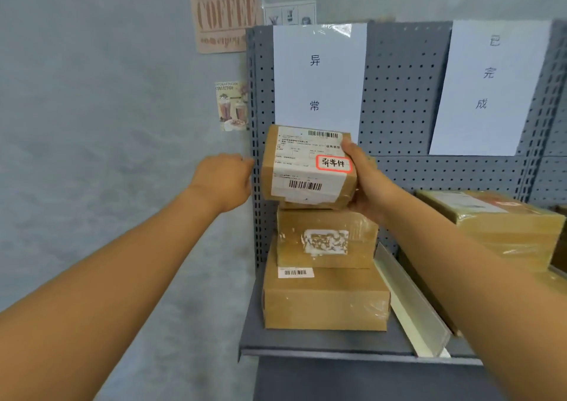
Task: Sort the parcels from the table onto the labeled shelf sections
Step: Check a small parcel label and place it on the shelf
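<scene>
Parcel (306,167) w/ red-bordered sticker sits atop a two-box stack (325,265) in the left shelf (306,344) section, under the left paper label (319,78). Right hand (365,179): grip curled round parcel's right end. Left hand (227,179): just left of parcel, beside the upright; grip state — cannot tell. Risk: top parcel looks tilted and overhangs the box below; if released off-centre, stack could topple toward the near edge. Divider (411,302) separates the right section.

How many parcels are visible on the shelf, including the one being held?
4. The top parcel is held by the right hand, above a middle parcel and bottom parcel. A right parcel lies beyond the divider. Others may be hidden at the edge.
</scene>
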`<state>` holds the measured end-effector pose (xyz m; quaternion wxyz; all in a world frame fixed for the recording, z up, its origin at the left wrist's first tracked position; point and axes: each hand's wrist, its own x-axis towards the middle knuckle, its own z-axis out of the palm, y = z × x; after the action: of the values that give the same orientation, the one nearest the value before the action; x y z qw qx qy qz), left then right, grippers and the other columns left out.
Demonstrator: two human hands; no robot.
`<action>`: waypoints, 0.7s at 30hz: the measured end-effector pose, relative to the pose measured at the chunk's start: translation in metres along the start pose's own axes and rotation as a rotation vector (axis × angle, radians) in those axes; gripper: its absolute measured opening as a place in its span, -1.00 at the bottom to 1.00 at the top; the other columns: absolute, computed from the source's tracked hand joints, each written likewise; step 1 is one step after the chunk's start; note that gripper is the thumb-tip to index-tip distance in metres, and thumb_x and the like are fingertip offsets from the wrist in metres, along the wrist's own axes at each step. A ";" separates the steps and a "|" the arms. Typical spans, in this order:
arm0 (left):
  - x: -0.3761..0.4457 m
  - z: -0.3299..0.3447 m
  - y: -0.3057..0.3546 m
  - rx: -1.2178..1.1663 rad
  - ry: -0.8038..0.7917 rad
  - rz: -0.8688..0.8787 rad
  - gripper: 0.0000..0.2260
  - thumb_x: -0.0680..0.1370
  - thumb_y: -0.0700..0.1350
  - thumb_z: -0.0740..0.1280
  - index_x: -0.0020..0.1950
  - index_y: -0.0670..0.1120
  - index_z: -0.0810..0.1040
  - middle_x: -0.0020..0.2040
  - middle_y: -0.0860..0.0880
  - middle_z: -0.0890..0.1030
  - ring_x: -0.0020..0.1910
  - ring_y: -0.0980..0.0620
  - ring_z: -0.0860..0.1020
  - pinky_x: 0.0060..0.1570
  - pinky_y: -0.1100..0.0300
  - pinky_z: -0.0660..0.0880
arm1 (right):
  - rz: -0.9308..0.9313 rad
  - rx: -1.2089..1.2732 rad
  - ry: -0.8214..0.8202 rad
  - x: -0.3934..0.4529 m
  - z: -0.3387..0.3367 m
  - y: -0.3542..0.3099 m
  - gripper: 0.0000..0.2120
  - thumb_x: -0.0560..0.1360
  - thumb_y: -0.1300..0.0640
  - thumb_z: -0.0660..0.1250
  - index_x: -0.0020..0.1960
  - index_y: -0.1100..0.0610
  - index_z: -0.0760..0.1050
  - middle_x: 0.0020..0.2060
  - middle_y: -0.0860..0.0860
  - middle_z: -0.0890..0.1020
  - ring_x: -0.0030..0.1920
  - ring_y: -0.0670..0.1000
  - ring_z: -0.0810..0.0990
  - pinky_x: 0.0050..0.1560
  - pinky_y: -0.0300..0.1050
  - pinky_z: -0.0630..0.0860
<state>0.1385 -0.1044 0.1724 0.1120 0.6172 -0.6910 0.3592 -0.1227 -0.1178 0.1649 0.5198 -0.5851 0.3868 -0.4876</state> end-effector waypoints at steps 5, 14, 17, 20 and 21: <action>0.046 0.004 -0.012 0.013 0.057 -0.003 -0.73 0.61 -0.06 0.16 0.25 -0.12 0.49 0.10 -0.13 0.58 0.03 -0.18 0.56 -0.20 0.10 0.34 | -0.051 -0.022 0.044 0.039 -0.015 -0.039 -0.48 0.48 -0.43 0.16 0.12 -0.08 0.63 0.02 0.05 0.73 0.08 0.12 0.68 0.07 0.10 0.63; 0.101 0.032 -0.013 0.044 0.074 -0.034 -0.76 0.61 -0.08 0.17 0.19 -0.14 0.49 -0.02 -0.12 0.57 -0.08 -0.15 0.54 -0.29 0.12 0.27 | 0.095 -0.068 0.037 0.116 -0.044 -0.068 -0.46 0.47 -0.37 0.28 0.16 0.04 0.61 0.08 0.17 0.68 0.00 0.18 0.70 -0.17 0.13 0.67; 0.111 0.043 -0.010 0.053 0.066 -0.041 -0.81 0.60 -0.09 0.17 0.12 -0.15 0.48 -0.02 -0.12 0.57 -0.10 -0.15 0.54 -0.30 0.12 0.26 | 0.190 -0.182 0.019 0.135 -0.052 -0.069 -0.41 0.44 -0.36 0.31 0.22 0.08 0.57 0.12 0.18 0.64 -0.05 0.17 0.70 -0.26 0.06 0.65; 0.117 0.052 -0.006 0.038 0.050 -0.037 -0.85 0.60 -0.09 0.17 0.03 -0.14 0.45 -0.04 -0.12 0.56 -0.12 -0.14 0.53 -0.30 0.11 0.31 | 0.228 -0.250 0.063 0.148 -0.060 -0.067 -0.41 0.42 -0.35 0.33 0.19 0.10 0.56 0.09 0.18 0.62 -0.10 0.15 0.69 -0.26 0.05 0.65; 0.119 0.054 -0.005 0.035 0.039 -0.038 -0.85 0.60 -0.08 0.17 0.03 -0.14 0.45 -0.04 -0.12 0.56 -0.11 -0.14 0.53 -0.29 0.11 0.33 | 0.232 -0.269 0.075 0.152 -0.062 -0.067 -0.43 0.42 -0.34 0.33 0.16 0.11 0.56 0.07 0.17 0.62 -0.09 0.14 0.69 -0.21 0.06 0.66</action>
<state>0.1333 -0.2304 0.2064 0.1214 0.6250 -0.6703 0.3812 -0.1524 -0.2668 0.2553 0.4749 -0.5822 0.5324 -0.3899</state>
